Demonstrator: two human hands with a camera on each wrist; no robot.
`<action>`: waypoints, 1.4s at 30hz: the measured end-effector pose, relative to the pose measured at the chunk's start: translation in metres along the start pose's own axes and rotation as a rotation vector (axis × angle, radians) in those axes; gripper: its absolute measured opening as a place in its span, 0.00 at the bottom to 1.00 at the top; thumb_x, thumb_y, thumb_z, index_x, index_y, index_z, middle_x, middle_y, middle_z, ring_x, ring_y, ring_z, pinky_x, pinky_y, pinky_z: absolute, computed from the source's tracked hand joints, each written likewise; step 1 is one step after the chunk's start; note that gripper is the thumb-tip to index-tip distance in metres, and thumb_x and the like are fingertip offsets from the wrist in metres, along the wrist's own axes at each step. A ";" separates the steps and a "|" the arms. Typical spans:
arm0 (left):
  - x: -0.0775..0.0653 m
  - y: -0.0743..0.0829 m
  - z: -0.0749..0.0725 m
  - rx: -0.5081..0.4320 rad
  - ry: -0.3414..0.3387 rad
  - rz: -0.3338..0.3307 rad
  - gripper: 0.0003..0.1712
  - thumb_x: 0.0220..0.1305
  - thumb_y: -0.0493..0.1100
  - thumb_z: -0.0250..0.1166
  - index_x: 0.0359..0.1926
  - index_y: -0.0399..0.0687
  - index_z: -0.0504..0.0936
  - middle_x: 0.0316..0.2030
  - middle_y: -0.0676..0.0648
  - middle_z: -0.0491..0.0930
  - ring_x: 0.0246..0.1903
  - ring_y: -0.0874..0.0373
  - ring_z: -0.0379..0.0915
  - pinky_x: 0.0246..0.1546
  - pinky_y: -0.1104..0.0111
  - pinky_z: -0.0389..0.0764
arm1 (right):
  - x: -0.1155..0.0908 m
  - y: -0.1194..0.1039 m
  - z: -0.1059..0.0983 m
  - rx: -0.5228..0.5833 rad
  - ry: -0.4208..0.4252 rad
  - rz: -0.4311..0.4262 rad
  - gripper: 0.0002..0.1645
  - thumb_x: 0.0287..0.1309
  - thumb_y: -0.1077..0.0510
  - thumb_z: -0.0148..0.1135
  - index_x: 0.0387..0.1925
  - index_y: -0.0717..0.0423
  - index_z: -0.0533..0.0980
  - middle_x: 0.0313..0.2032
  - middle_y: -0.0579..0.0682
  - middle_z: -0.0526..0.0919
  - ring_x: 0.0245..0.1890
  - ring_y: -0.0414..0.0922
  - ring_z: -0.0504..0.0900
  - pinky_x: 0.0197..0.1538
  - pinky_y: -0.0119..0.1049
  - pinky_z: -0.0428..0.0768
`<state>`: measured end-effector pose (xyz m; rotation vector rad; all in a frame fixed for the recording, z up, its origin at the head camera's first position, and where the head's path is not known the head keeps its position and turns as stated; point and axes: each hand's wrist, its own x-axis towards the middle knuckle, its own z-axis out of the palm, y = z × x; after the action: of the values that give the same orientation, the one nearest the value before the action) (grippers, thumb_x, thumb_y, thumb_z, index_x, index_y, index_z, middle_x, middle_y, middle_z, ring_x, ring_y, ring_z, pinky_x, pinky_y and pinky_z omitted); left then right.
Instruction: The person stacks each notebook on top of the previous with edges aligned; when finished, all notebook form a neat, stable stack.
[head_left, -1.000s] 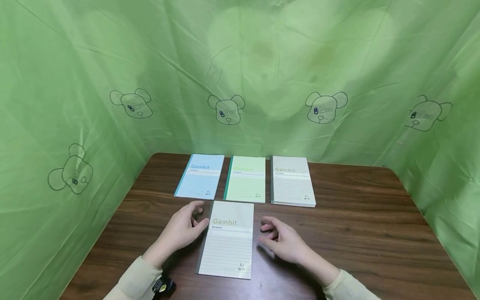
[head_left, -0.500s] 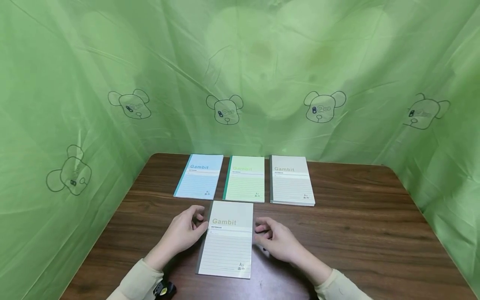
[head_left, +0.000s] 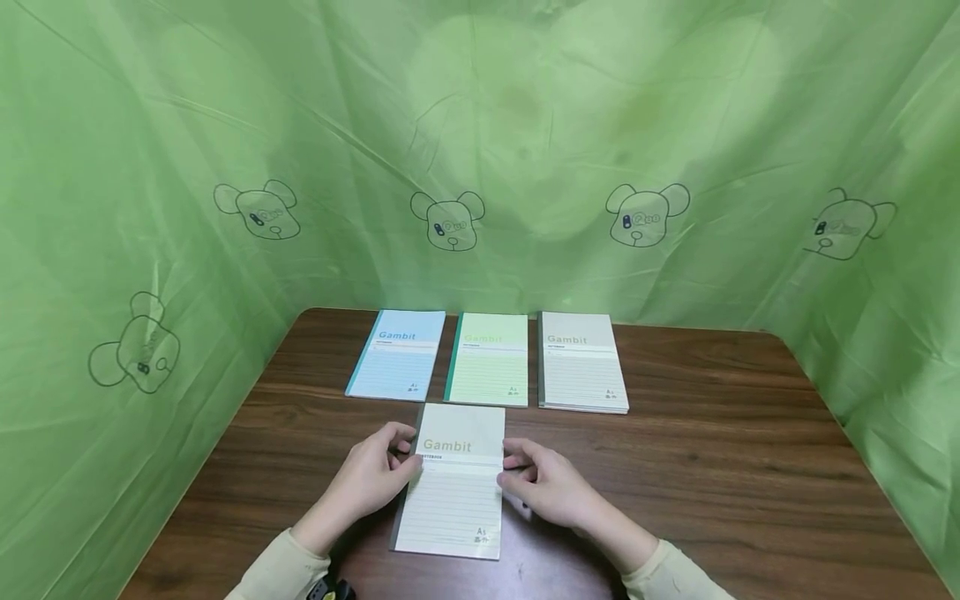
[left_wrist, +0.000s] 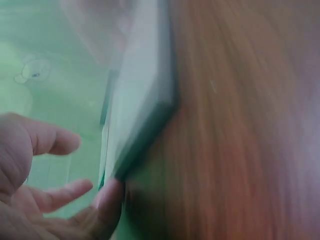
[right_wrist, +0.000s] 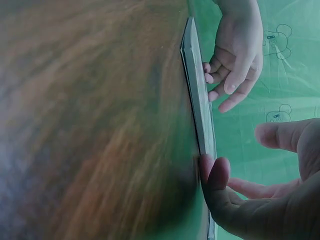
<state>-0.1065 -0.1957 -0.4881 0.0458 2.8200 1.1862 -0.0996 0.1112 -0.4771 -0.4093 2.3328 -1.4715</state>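
Note:
A grey-white notebook marked "Gambit", with a dark spine, lies near the middle front of the table. At its left side is my left hand, fingertips at the spine edge and thumb just over the cover in the head view. The left wrist view shows a fingertip at the edge of the notebook and the thumb raised away from it. My right hand is at the opposite edge. In the right wrist view its fingertips touch the notebook's edge, thumb apart from the cover.
Behind it, in a row, lie a blue notebook, a green notebook and a small stack of grey-white notebooks. The brown wooden table is bordered by a green curtain with bear-head drawings.
My right hand has moved left, up to the notebook's right edge. My left hand has shifted slightly right onto the spine side. The notebooks look unmoved on the table.

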 end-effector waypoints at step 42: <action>0.001 0.010 0.000 -0.501 0.079 -0.179 0.26 0.69 0.28 0.72 0.64 0.47 0.80 0.49 0.41 0.87 0.41 0.50 0.86 0.44 0.60 0.82 | 0.010 0.000 0.005 0.195 0.031 0.046 0.46 0.67 0.63 0.73 0.80 0.65 0.64 0.53 0.59 0.84 0.44 0.48 0.85 0.45 0.38 0.83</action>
<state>-0.1076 -0.1883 -0.4810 -0.2823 2.4332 1.8315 -0.1069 0.1032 -0.4808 -0.2810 2.1803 -1.6742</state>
